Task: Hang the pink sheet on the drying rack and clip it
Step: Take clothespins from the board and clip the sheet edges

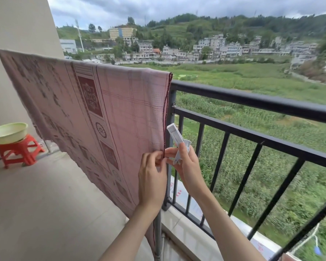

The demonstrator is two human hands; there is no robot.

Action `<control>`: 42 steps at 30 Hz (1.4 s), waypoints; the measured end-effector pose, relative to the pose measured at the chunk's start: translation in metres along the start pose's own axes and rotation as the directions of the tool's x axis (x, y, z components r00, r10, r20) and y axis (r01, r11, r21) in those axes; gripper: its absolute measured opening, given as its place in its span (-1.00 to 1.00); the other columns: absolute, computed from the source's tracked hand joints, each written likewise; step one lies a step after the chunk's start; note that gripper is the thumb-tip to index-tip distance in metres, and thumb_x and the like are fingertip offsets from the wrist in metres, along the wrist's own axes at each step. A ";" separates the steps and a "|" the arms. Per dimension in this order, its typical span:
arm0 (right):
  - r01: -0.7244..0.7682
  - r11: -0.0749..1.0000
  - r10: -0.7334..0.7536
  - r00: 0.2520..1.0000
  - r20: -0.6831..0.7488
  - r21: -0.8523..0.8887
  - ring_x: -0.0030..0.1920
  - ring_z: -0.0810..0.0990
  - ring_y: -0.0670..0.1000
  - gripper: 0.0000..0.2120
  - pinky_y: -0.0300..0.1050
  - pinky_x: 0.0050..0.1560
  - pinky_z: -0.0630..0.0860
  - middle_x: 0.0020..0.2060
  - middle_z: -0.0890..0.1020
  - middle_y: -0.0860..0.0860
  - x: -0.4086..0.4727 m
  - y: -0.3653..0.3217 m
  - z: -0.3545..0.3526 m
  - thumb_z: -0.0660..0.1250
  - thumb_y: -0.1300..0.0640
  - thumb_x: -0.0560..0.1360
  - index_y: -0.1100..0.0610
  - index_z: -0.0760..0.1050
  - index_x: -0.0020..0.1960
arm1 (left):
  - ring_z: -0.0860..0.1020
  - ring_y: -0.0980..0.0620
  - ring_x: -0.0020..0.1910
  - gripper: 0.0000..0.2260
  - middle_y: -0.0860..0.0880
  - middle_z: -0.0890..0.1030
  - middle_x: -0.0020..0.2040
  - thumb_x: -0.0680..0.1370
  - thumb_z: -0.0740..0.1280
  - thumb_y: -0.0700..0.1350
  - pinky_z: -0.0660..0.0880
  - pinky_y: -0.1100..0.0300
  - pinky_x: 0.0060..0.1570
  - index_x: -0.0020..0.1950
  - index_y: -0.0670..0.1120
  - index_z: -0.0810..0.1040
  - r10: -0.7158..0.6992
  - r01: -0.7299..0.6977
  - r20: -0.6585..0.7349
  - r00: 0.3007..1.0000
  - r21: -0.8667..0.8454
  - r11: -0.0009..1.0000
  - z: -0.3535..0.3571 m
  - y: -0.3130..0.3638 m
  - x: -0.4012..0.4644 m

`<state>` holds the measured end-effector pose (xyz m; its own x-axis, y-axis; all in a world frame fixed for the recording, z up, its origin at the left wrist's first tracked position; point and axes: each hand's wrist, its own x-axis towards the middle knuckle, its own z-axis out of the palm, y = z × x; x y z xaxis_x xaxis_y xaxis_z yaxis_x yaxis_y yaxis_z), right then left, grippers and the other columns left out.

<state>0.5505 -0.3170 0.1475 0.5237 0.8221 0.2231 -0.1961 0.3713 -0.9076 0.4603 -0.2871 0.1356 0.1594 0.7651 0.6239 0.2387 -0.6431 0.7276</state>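
So the pink sheet (94, 117) is draped over the drying rack's top bar, hanging down beside the black balcony railing (252, 104). The left hand (152, 178) pinches the sheet's dark hemmed edge between thumb and fingertips. Just right of those fingers, the right hand (184, 162) is curled round a white clip (176, 141), whose long end sticks up above the fingers, close to the hem.

Drying rack (158, 232) mostly hidden under pink sheet (105, 113).
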 end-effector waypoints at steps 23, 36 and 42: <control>0.035 0.977 -0.041 0.999 -0.021 -0.213 -0.22 0.54 0.04 -0.71 -0.10 -0.16 0.54 -0.28 0.62 0.07 -0.002 0.004 -0.011 0.14 0.01 0.58 0.24 0.44 -0.07 | 0.47 0.03 -0.32 -0.96 -0.09 0.53 -0.20 0.41 0.38 -0.29 0.29 0.38 -0.22 -0.16 -0.20 0.58 -0.052 0.062 -0.107 0.993 0.091 0.994 0.012 -0.007 -0.003; 0.268 0.682 -0.289 0.954 0.086 -0.681 -0.51 0.24 -0.13 -0.66 -0.30 -0.47 0.18 -0.50 0.33 -0.06 -0.031 -0.026 -0.052 0.39 0.03 0.42 0.14 0.31 -0.36 | 0.44 0.11 -0.32 -0.90 0.05 0.49 -0.23 0.43 0.35 -0.35 0.27 0.58 -0.22 -0.10 -0.20 0.55 0.021 -0.016 -0.069 0.997 0.071 0.997 0.015 -0.004 -0.012; 0.274 0.614 -0.300 0.948 0.103 -0.740 -0.51 0.26 -0.11 -0.66 -0.32 -0.49 0.17 -0.53 0.32 -0.09 -0.027 -0.026 -0.044 0.39 0.05 0.44 0.10 0.31 -0.38 | 0.45 0.13 -0.29 -0.87 -0.06 0.59 -0.21 0.43 0.35 -0.36 0.31 0.57 -0.19 -0.07 -0.20 0.59 -0.003 0.004 -0.084 0.996 0.007 1.000 0.018 -0.002 -0.016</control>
<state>0.5784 -0.3680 0.1497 0.4700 0.7131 0.5202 0.6366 0.1345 -0.7594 0.4746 -0.2969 0.1191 0.0776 0.7616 0.6434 0.2455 -0.6401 0.7280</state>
